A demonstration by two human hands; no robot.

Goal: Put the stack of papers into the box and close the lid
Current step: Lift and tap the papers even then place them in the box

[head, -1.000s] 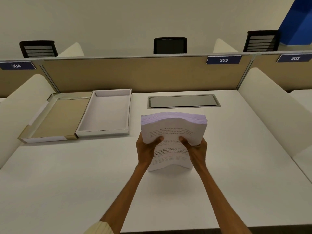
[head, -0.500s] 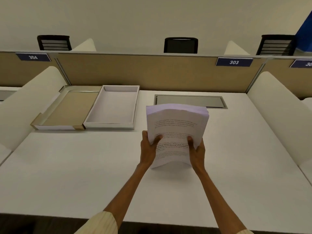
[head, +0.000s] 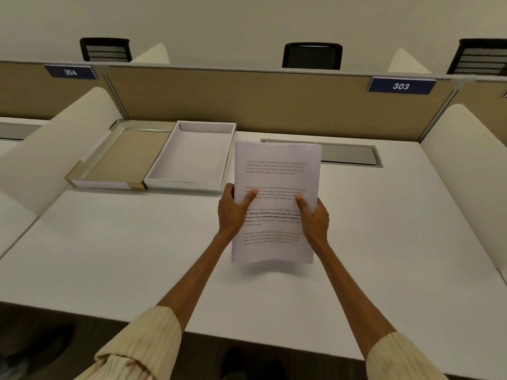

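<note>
The partition behind the desk carries 2 readable blue plates: "303" toward its right end and "304" toward its left. A third plate is cut off at the right edge and cannot be read. 3 black chair backs show above the partition, 1 at left, 1 near the middle and 1 at right.

The stack of papers is held above the desk, in front of the partition, its printed top sheet facing the camera. It bears 4 blocks of small text, too blurred to read apart from bold fragments such as "slower pace" and "strong community bonds".

The left hand grips the stack's left edge, thumb pressed on the top sheet, fingers behind. The right hand clamps the right edge the same way. Both cream striped sleeves are pushed up.

2 shallow trays lie side by side against the partition, left of the stack: the white-lined box, with nothing in it, and beside it the tan-lined lid, lying open side up. A grey cable hatch is set into the desk just before the partition, partly behind the stack.
</note>
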